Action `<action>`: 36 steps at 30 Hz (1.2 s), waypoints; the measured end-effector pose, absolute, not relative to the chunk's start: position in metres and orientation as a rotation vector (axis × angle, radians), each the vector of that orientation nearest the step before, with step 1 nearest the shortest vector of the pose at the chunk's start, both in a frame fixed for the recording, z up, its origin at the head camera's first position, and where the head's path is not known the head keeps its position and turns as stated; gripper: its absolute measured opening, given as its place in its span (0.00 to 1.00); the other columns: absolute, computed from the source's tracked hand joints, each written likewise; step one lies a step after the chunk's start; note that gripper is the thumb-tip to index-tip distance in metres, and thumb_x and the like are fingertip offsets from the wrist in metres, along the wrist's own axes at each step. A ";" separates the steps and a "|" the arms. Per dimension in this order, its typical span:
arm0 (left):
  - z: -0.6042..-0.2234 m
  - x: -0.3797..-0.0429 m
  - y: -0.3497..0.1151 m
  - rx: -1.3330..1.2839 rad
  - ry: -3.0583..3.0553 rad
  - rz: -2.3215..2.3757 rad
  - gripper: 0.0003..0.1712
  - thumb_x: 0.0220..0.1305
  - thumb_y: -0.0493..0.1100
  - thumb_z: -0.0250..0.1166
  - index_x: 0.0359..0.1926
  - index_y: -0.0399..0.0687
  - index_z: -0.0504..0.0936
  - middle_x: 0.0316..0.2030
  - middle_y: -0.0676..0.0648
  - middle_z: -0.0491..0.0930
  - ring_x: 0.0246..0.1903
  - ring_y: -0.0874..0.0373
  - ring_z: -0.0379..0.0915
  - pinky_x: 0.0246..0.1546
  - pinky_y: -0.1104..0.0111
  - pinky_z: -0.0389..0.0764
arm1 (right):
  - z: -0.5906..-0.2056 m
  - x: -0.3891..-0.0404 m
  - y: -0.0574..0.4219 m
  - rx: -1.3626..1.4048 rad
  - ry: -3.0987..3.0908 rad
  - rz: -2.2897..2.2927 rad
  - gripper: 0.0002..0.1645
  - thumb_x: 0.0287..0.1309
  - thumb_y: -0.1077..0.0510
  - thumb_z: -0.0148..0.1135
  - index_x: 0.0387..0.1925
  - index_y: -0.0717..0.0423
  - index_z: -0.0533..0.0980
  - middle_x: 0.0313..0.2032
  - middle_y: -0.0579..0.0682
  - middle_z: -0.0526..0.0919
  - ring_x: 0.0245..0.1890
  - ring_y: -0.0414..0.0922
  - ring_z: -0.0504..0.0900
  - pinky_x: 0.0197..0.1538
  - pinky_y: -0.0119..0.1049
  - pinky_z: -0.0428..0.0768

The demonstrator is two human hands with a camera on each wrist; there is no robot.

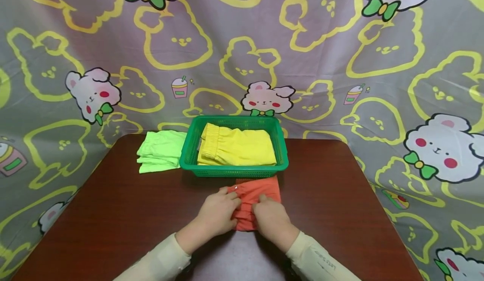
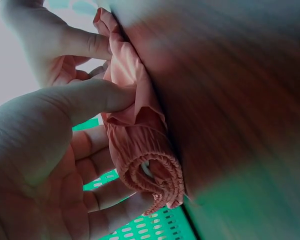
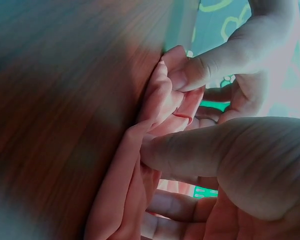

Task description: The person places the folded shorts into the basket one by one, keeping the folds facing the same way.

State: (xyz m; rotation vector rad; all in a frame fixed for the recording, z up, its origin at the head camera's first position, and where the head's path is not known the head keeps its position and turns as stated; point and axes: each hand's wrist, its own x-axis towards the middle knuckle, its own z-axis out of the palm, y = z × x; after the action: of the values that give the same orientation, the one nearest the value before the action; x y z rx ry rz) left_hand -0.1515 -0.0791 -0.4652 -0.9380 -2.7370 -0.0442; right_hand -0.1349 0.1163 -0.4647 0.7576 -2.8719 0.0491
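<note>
A folded pair of orange shorts (image 1: 261, 188) lies on the table just in front of the green basket. My left hand (image 1: 219, 210) grips its left side, thumb on the cloth and fingers along the far face. On the right side, my right hand (image 1: 273, 218) pinches the fabric between thumb and fingers. In the left wrist view, the gathered elastic waistband (image 2: 152, 175) curls into a loop near the left fingertips. Creased orange cloth (image 3: 125, 180) bunches under the thumb in the right wrist view, where the left hand (image 3: 240, 60) also shows.
Behind the shorts stands a green perforated basket (image 1: 234, 173) with folded yellow shorts (image 1: 242, 146) inside. Left of it lies a folded bright green garment (image 1: 160, 151), close to the basket's side. A patterned cloth (image 1: 321, 62) hangs behind the brown table (image 1: 113, 214).
</note>
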 end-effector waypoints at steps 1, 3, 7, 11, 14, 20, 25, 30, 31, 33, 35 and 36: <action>-0.466 -0.151 -0.080 -0.937 -2.736 -0.045 0.13 0.40 0.48 0.75 0.29 0.56 0.82 0.34 0.55 0.83 0.38 0.55 0.73 0.31 0.63 0.80 | -0.465 -0.135 0.115 0.761 -2.875 0.046 0.08 0.46 0.58 0.75 0.22 0.50 0.80 0.25 0.49 0.73 0.21 0.46 0.72 0.18 0.41 0.74; -0.466 -0.151 -0.083 -0.932 -2.735 -0.051 0.13 0.39 0.48 0.75 0.29 0.56 0.82 0.34 0.55 0.83 0.38 0.54 0.72 0.30 0.63 0.80 | -0.465 -0.135 0.113 0.769 -2.879 0.040 0.08 0.47 0.57 0.75 0.22 0.49 0.80 0.25 0.48 0.73 0.21 0.46 0.72 0.18 0.41 0.74; -0.467 -0.150 -0.088 -0.922 -2.737 -0.063 0.13 0.39 0.49 0.75 0.30 0.56 0.82 0.34 0.55 0.82 0.38 0.55 0.72 0.30 0.63 0.80 | -0.465 -0.136 0.107 0.793 -2.882 0.030 0.09 0.48 0.57 0.74 0.22 0.49 0.80 0.25 0.48 0.72 0.21 0.45 0.72 0.18 0.40 0.73; -0.468 -0.150 -0.094 -0.915 -2.733 -0.088 0.14 0.38 0.48 0.76 0.30 0.57 0.83 0.34 0.56 0.82 0.39 0.55 0.73 0.31 0.63 0.81 | -0.466 -0.136 0.102 0.809 -2.880 0.020 0.09 0.49 0.58 0.74 0.22 0.49 0.80 0.25 0.48 0.72 0.20 0.45 0.72 0.18 0.39 0.73; -0.468 -0.150 -0.099 -0.908 -2.739 -0.100 0.15 0.37 0.48 0.76 0.30 0.57 0.83 0.34 0.56 0.82 0.40 0.55 0.73 0.30 0.63 0.80 | -0.466 -0.136 0.098 0.809 -2.878 0.017 0.09 0.49 0.58 0.74 0.22 0.49 0.80 0.26 0.48 0.73 0.20 0.45 0.72 0.18 0.39 0.73; -0.466 -0.150 -0.104 -0.898 -2.754 -0.082 0.14 0.38 0.48 0.76 0.30 0.57 0.82 0.33 0.56 0.80 0.39 0.55 0.72 0.29 0.64 0.78 | -0.465 -0.136 0.091 0.816 -2.882 0.005 0.08 0.49 0.60 0.73 0.21 0.50 0.80 0.26 0.49 0.74 0.20 0.45 0.72 0.18 0.39 0.73; -0.463 -0.151 -0.108 -0.912 -2.766 -0.069 0.15 0.38 0.50 0.77 0.28 0.57 0.80 0.30 0.57 0.79 0.37 0.56 0.71 0.27 0.65 0.76 | -0.464 -0.137 0.086 0.835 -2.885 0.022 0.08 0.49 0.60 0.73 0.22 0.50 0.80 0.26 0.49 0.74 0.20 0.45 0.72 0.18 0.38 0.73; -0.460 -0.155 -0.111 -0.921 -2.800 -0.062 0.15 0.37 0.52 0.78 0.25 0.60 0.79 0.28 0.60 0.75 0.33 0.58 0.67 0.24 0.68 0.71 | -0.464 -0.138 0.085 0.846 -2.879 0.031 0.09 0.48 0.58 0.74 0.21 0.50 0.80 0.27 0.49 0.74 0.21 0.45 0.73 0.19 0.38 0.74; -0.460 -0.155 -0.111 -0.923 -2.799 -0.047 0.15 0.37 0.52 0.78 0.24 0.60 0.78 0.27 0.60 0.75 0.32 0.59 0.67 0.24 0.68 0.71 | -0.464 -0.138 0.085 0.848 -2.876 0.028 0.09 0.48 0.58 0.74 0.21 0.50 0.80 0.27 0.49 0.74 0.21 0.45 0.73 0.19 0.38 0.74; -0.459 -0.156 -0.109 -0.930 -2.794 -0.005 0.14 0.36 0.51 0.77 0.22 0.60 0.79 0.27 0.59 0.75 0.31 0.58 0.67 0.23 0.67 0.70 | -0.464 -0.138 0.084 0.854 -2.866 0.024 0.09 0.47 0.58 0.75 0.21 0.50 0.79 0.27 0.49 0.74 0.21 0.45 0.73 0.19 0.38 0.74; -0.457 -0.157 -0.106 -0.934 -2.791 0.040 0.13 0.36 0.51 0.77 0.21 0.59 0.80 0.27 0.59 0.75 0.30 0.57 0.67 0.22 0.67 0.70 | -0.464 -0.138 0.084 0.862 -2.856 0.020 0.09 0.48 0.58 0.74 0.21 0.50 0.79 0.27 0.49 0.75 0.21 0.45 0.73 0.19 0.38 0.73; -0.457 -0.157 -0.105 -0.934 -2.789 0.066 0.13 0.35 0.51 0.77 0.22 0.58 0.80 0.27 0.58 0.76 0.30 0.56 0.67 0.22 0.66 0.71 | -0.464 -0.138 0.084 0.867 -2.852 0.017 0.09 0.48 0.58 0.74 0.21 0.50 0.80 0.27 0.49 0.75 0.21 0.45 0.73 0.18 0.38 0.73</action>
State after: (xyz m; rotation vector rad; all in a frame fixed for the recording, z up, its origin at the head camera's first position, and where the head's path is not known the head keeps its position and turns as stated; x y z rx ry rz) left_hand -0.1571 -0.1047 -0.4566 -0.9341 -2.7888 0.0662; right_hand -0.1380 0.0836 -0.4638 0.8666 -2.8516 0.0174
